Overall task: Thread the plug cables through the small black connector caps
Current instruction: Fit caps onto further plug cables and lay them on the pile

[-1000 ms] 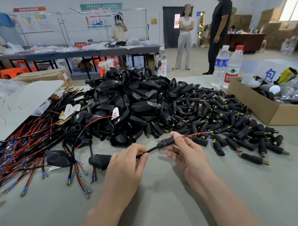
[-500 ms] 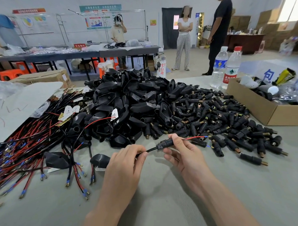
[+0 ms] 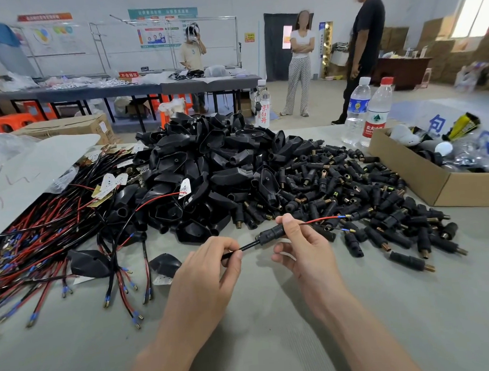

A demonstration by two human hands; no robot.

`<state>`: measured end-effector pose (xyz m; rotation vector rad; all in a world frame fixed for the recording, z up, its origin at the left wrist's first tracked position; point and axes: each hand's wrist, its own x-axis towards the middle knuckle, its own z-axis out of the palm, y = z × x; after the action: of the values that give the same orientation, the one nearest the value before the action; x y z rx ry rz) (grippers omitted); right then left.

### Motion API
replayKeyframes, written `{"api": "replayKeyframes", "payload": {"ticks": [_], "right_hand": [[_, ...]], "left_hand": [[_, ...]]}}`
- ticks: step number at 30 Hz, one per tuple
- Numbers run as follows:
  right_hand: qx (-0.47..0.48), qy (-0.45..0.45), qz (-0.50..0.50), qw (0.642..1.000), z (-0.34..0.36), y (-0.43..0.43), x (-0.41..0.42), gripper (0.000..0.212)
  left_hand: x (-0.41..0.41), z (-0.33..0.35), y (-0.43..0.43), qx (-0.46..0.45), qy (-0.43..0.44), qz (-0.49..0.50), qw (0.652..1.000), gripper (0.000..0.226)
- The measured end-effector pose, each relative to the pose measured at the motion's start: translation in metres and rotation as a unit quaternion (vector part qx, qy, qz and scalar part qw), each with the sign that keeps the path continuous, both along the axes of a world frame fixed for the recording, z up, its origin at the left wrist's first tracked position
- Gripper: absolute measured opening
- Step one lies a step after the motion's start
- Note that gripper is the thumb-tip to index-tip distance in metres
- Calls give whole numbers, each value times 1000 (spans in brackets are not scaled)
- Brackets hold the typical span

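Two hands meet low over the grey bench [image 3: 272, 338]. The left hand [image 3: 205, 274] has a pinching grip on the black cable [image 3: 247, 245], thumb and forefinger closed on the sheath. The right hand [image 3: 305, 250] has its grip curled round the small black connector cap [image 3: 270, 233].

The cap is a short black sleeve, narrower at the end facing the left hand. It sits on the cable, held just above the bench between the two hands. Past the right thumb a thin red wire [image 3: 320, 219] and a black one poke out, each with a blue-collared metal tip.

Behind them a heap of loose caps [image 3: 364, 197] spreads right, with bigger black housings [image 3: 209, 170] mounded in the middle and red-and-black cables [image 3: 38, 239] fanned left. A cardboard box [image 3: 433, 182] and two water bottles [image 3: 356, 110] stand far right. Beyond is a workshop, where three people stand.
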<state>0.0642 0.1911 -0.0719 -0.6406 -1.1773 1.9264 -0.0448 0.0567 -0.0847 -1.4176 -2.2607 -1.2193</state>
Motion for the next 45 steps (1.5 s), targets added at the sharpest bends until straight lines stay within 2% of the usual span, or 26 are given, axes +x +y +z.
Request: {"api": "replayKeyframes", "payload": {"ticks": [4,7,11,16,20,29,35,45], "right_hand": [[-19,-13,0,1000,0,0,-2,36],[-39,-13,16,999,-1,-1,-4,40],[-40,-4,43,998,-1,1,-2,31],[-35,14,99,994,0,-6,0,29],[-21,14,127,992,1,-10,-1,30],[-58,42,102,992,-2,-4,-1,26],[-34,25,141,989,-3,-9,-3,30],[-63,38,108,991,-1,-4,0,25]], "left_hand": [[2,2,0,4,17,-4,1000,16],[3,2,0,6,11,-6,1000,14],[2,-2,0,0,-10,-22,1000,3],[1,-4,2,21,-62,-33,997,7],[1,-3,2,22,-59,-32,998,8],[0,0,1,-12,-44,1,999,5],[2,1,1,1,-30,-5,1000,6],[-4,-2,1,5,10,3,1000,4]]}}
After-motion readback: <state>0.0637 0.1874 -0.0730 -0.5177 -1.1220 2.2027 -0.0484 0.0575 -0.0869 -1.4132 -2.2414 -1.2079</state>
